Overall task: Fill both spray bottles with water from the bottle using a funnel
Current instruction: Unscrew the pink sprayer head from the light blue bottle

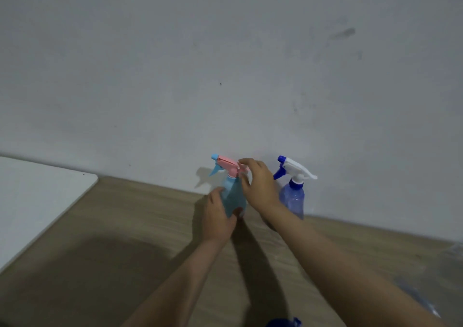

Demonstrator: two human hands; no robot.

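My left hand (217, 214) wraps the light-blue spray bottle (234, 196) upright on the worktop (125, 239) by the wall, right hand (258, 184) fingers curled round its pink trigger head (229, 166); it looks light, thin-walled, best steadied low.

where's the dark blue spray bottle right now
In the head view the dark blue spray bottle stands upright on the wooden table against the wall, just right of the right hand, untouched.

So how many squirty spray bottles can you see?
2. The light blue spray bottle with the pink top is held by the left hand and right hand. The dark blue spray bottle stands right of it, by the wall.
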